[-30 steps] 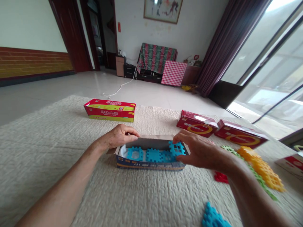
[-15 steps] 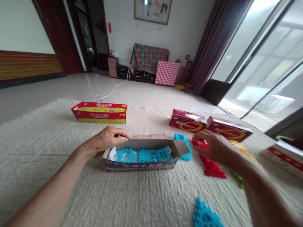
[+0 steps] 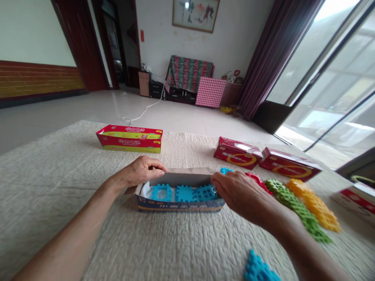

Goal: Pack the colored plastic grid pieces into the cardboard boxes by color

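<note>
The box (image 3: 180,207) on the quilt (image 3: 140,242) holds some blue blocks (image 3: 184,193); red blocks (image 3: 258,182), green blocks (image 3: 299,210), yellow blocks (image 3: 313,203) lie outside. Left hand (image 3: 143,171) pinches its rim; right hand (image 3: 238,190), I can't tell.

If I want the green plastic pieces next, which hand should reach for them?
Probably the right hand. It is at the right end of the blue box, and the green plastic pieces lie on that same side. The left hand is near the box's left end, farther away.
</note>
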`<state>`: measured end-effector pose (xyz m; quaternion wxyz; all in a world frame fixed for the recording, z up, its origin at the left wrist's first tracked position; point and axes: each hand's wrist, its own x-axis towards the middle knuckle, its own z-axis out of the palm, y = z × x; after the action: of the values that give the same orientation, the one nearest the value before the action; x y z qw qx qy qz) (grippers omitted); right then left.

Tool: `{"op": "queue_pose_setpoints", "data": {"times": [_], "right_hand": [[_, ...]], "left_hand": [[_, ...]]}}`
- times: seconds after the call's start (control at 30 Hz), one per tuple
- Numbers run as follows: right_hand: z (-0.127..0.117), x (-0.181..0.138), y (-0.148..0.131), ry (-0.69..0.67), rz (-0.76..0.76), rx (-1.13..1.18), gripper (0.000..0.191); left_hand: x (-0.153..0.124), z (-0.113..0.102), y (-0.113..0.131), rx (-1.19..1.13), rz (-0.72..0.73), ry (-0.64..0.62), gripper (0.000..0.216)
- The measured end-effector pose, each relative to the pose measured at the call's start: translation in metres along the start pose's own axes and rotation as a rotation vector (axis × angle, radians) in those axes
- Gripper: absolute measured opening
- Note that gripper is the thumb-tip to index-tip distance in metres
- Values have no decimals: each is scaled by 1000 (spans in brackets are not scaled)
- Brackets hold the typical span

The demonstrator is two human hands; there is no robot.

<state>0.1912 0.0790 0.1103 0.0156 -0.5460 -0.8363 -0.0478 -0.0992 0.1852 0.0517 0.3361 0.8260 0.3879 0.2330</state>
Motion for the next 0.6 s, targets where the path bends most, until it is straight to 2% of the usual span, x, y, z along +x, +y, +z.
{"op": "queue_pose_setpoints", "data": {"times": [0.07, 0.17, 0.4, 0.6], "right_hand": [[5, 4, -5, -8, -10, -135, 22], [7, 7, -11, -21, -46, -218, 22], [5, 8, -22, -78, -125, -258, 24], [9, 8, -26, -98, -128, -205, 23]], "left_hand": [[0, 0, 0, -2, 14, -6, 24], [0, 0, 0, 2, 15, 0, 23], [0, 2, 2, 13, -1, 12, 24], [0, 3, 2, 0, -6, 14, 25]]}}
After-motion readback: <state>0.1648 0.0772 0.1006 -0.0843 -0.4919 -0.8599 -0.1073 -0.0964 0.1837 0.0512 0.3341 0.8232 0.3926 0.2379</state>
